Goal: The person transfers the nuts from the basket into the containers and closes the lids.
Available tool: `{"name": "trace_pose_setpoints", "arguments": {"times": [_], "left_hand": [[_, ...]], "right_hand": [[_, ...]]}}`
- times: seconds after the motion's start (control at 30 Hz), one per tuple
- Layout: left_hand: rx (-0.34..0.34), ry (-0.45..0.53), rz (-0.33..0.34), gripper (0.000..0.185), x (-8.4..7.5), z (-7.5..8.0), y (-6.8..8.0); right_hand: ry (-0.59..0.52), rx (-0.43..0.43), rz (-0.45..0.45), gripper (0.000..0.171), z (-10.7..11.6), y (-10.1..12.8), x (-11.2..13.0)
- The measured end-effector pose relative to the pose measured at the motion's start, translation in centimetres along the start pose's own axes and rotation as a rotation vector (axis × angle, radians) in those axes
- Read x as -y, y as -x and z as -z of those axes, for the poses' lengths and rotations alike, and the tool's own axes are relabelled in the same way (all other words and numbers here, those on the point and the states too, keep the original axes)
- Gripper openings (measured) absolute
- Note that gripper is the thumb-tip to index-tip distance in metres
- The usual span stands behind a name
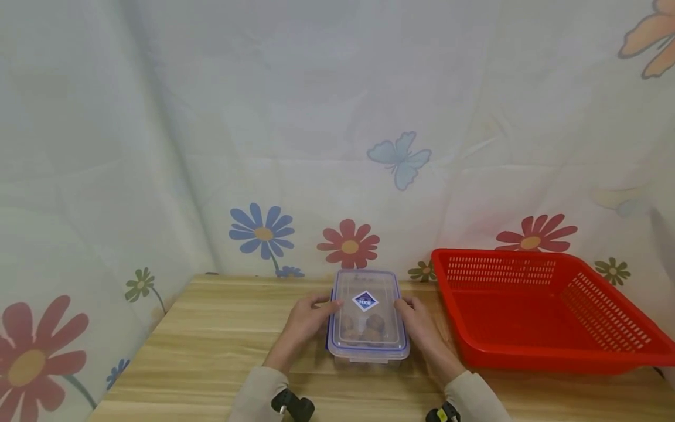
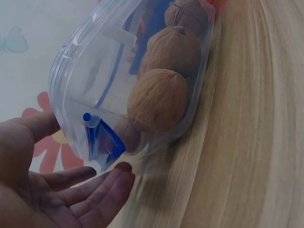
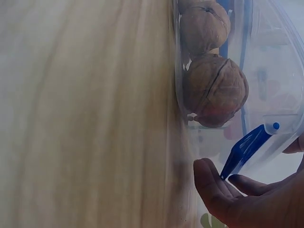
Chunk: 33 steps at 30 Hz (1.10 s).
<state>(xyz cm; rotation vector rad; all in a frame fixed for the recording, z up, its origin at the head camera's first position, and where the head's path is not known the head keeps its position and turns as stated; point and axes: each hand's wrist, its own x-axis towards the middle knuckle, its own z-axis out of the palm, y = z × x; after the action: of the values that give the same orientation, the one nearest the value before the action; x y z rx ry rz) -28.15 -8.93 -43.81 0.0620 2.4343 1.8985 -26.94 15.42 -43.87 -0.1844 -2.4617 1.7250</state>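
A clear plastic food container [image 1: 367, 337] stands on the table, its lid on and edged in blue. Several walnuts [image 2: 158, 100] lie inside, near its front end. My left hand [image 1: 307, 319] is at its left side, thumb on the lid's edge, fingers at a blue clip [image 2: 110, 145] that sticks out from the wall. On the opposite side my right hand [image 1: 420, 324] has its thumb at the lid and its fingertips against another flared blue clip [image 3: 247, 148]. A blue and white diamond label [image 1: 365, 301] marks the lid.
To the right stands a large red plastic basket [image 1: 548, 354] with slotted walls, close to my right hand. The wood-grain table [image 1: 221, 340] reaches back to a pale curtain [image 1: 295, 117] printed with flowers and butterflies.
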Motion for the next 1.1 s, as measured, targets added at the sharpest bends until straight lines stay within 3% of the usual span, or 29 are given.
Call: {"name": "trace_pose_setpoints", "arguments": {"times": [0.3,0.63,1.1], "left_hand": [[-0.017,-0.03,-0.011,0.066,-0.11,0.21,0.14],[-0.109,-0.127,-0.049,0.063,-0.42,0.28,0.25],[-0.149,-0.114,-0.112,0.06,-0.43,-0.26,-0.02]], "right_hand": [[0.013,-0.01,-0.005,0.051,0.05,0.01,0.26],[0.029,-0.012,-0.044,0.059,0.12,0.1,0.46],[0.08,-0.043,0.01,0.059,0.58,0.0,0.48]]}}
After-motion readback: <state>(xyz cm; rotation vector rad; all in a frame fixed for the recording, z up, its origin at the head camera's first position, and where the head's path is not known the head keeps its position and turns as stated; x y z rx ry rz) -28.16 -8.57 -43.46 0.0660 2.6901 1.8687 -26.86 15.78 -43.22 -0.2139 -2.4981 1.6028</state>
